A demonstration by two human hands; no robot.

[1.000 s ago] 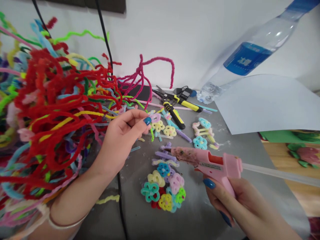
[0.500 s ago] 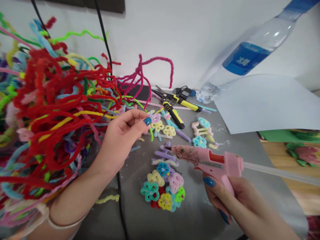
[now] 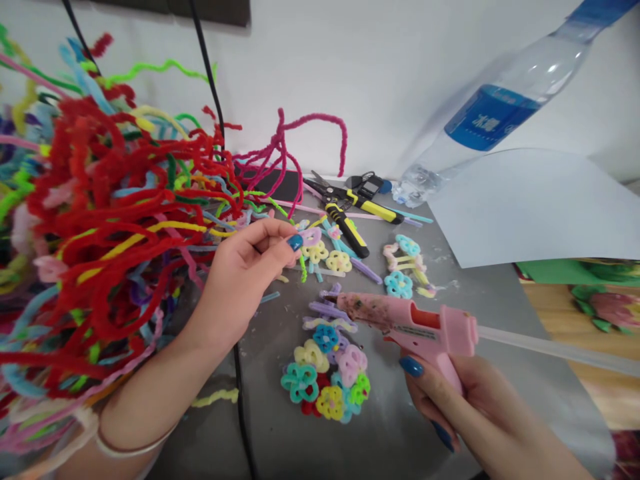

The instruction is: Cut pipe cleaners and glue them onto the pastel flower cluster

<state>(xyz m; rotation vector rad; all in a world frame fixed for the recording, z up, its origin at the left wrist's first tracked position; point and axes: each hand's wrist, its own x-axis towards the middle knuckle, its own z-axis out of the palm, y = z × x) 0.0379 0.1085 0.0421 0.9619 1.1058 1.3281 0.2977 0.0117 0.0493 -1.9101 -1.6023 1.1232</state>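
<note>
My left hand (image 3: 260,257) is closed in a pinch on a small lilac pipe-cleaner flower (image 3: 311,236), mostly hidden by the fingers. A pink hot glue gun (image 3: 415,323) is in my right hand (image 3: 465,400), its dark nozzle pointing left and a clear glue stick (image 3: 550,347) sticking out of its back. Under the nozzle lie twisted lilac pipe cleaners (image 3: 327,310). Nearer to me is a cluster of colourful pipe-cleaner flowers (image 3: 327,380). Pale yellow flowers (image 3: 339,261) lie just beyond, and a piece with light-blue flowers (image 3: 399,285) is to their right.
A big tangle of pipe cleaners (image 3: 115,220) fills the left side. Yellow-and-black pliers (image 3: 347,230) lie at the back by the wall. A water bottle (image 3: 493,117) leans there, beside a white sheet (image 3: 535,207). A black cable (image 3: 240,407) crosses the grey table (image 3: 400,433).
The glue gun in my right hand has shifted slightly left and a little down. My left hand has stayed in place with the lilac flower.
</note>
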